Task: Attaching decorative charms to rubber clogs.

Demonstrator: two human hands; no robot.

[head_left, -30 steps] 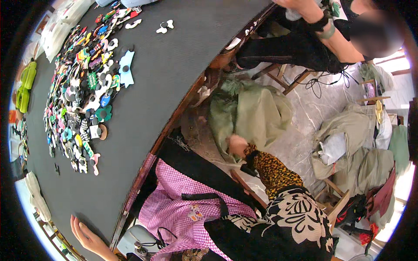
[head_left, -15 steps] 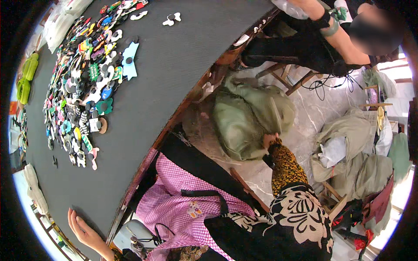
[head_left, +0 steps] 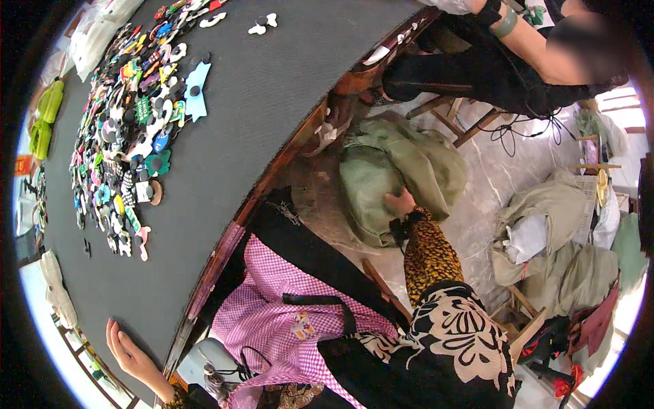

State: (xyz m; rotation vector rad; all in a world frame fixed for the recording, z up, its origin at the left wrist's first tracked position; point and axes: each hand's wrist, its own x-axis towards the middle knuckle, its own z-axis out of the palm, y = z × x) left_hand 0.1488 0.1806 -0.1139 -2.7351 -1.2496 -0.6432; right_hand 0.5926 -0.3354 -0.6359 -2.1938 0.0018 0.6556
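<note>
My right hand [head_left: 398, 203] reaches down to the floor beside the table, in a sleeve patterned orange and black. Its fingers curl into the folds of a pale green cloth bag [head_left: 381, 170] lying there. At the lower left, my left hand [head_left: 126, 351] lies flat on the dark grey tabletop [head_left: 259, 102] near its front edge and holds nothing. A pink checked apron [head_left: 272, 307] covers my lap between the two arms.
A wide heap of small colourful cut-out pieces [head_left: 129, 116] covers the table's left part, with two white pieces [head_left: 262, 24] farther off. Another person [head_left: 531, 54] sits at the upper right on a wooden stool. More green cloth bundles [head_left: 552, 225] lie on the floor at right.
My right hand has moved along the green bag, from its near edge up onto its side. My left hand stays flat on the table.
</note>
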